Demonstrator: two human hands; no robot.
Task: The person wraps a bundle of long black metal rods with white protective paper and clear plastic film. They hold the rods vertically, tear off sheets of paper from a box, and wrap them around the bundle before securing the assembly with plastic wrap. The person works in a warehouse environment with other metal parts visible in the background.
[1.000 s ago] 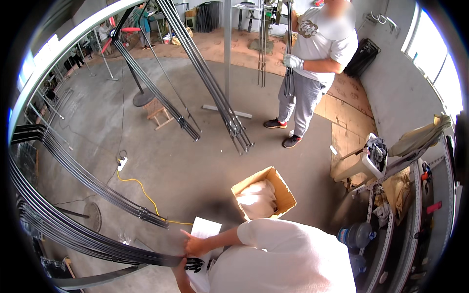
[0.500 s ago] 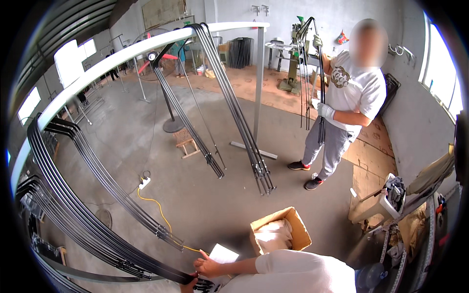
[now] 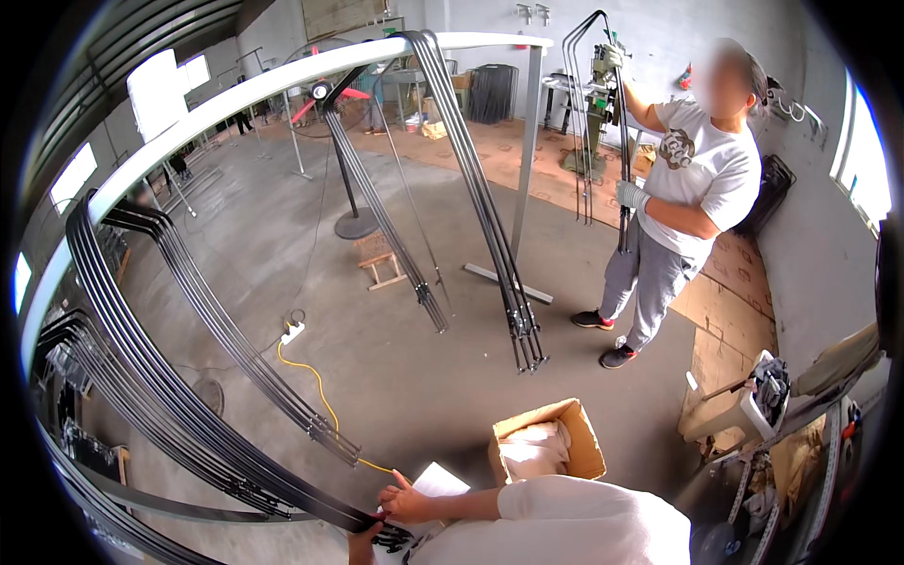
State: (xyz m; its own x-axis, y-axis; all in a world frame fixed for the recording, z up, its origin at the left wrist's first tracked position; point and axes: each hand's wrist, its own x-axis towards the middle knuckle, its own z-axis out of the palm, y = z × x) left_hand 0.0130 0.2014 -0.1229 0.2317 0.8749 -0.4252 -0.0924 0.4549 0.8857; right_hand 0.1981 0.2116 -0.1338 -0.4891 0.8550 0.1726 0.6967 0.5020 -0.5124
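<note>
Cardboard box point(image 3: 586, 439) holds pale cloth point(image 3: 537, 449); nearby, the left hand point(image 3: 362, 546) and right hand point(image 3: 405, 504) meet at hanging black rods' point(image 3: 325, 507) lower ends; I cannot tell how either grips.

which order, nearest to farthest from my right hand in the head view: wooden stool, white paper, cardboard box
1. White paper: just beside the right hand, to its right
2. Cardboard box: farther off to the right
3. Wooden stool: well ahead, high up the picture

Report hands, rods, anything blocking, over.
Left hand, right hand: at lower ends of black rods. Rods draped over white rail. White paper near right hand; no obstruction visible.
</note>
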